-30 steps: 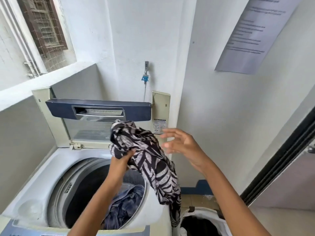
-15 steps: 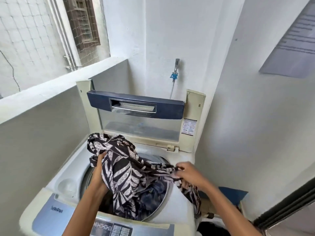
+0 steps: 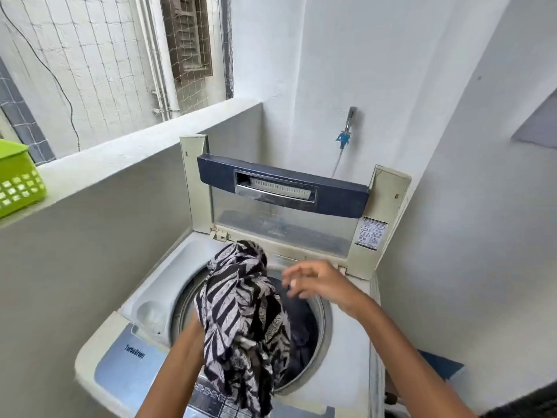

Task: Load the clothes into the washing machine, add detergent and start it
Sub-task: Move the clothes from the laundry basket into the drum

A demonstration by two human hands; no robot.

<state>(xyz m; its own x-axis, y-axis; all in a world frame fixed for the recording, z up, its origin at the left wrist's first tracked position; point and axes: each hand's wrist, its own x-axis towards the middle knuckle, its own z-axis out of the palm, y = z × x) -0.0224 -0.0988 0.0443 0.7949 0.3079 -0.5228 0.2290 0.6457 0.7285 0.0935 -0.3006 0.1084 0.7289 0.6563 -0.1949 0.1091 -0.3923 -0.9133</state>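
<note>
A top-loading white washing machine (image 3: 141, 300) stands with its lid (image 3: 281, 191) raised against the wall. A black-and-white leaf-print garment (image 3: 241, 309) hangs bunched over the drum opening (image 3: 313, 327), its lower end draped over the front control panel (image 3: 120, 360). My left hand (image 3: 196, 322) holds it from underneath and is mostly hidden by the cloth. My right hand (image 3: 316, 282) hovers blurred over the drum's right side, fingers spread, holding nothing. Dark blue clothes (image 3: 301, 342) lie inside the drum.
A grey half wall (image 3: 105, 206) runs along the machine's left, with a green plastic basket (image 3: 18, 179) on its ledge. A tap (image 3: 348, 122) with a hose sits on the white wall behind. A blue object (image 3: 440, 365) lies at the lower right.
My right hand has let go of the printed garment and lifted above the drum. The garment now hangs bunched from my left hand instead of stretched between both hands. The camera came closer.
</note>
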